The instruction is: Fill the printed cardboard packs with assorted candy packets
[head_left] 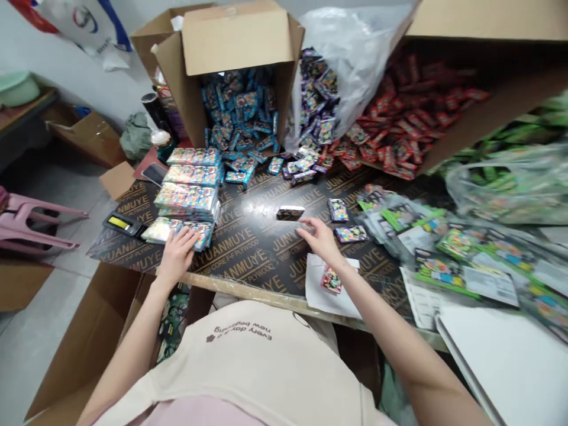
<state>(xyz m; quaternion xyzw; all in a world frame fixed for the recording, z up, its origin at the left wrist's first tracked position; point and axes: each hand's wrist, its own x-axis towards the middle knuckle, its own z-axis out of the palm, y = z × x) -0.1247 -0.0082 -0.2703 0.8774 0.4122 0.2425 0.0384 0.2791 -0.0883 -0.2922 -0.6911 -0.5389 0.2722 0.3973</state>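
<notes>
My left hand point(180, 251) lies flat on the nearest pile of shiny, colourful printed packets point(195, 157), which are stacked in several rows at the left of the table. The fingers are stretched out over the top packet. Over the middle of the table, my right hand point(320, 238) has its fingers bent and apart, with nothing seen in them. Just beyond its fingertips a small dark box point(290, 213) stands on its edge. Two small purple-edged boxes point(338, 210) lie to the right of that hand. A red box point(331, 280) rests on white paper point(314, 284), partly behind my right forearm.
Cartons of blue boxes point(242, 109) and red boxes point(408, 124) lie tipped open at the back, with a clear bag point(350, 41) of purple boxes between them. Green-edged packages point(444, 266) spread across the right. A black-and-yellow tool point(124, 223) lies at the left edge.
</notes>
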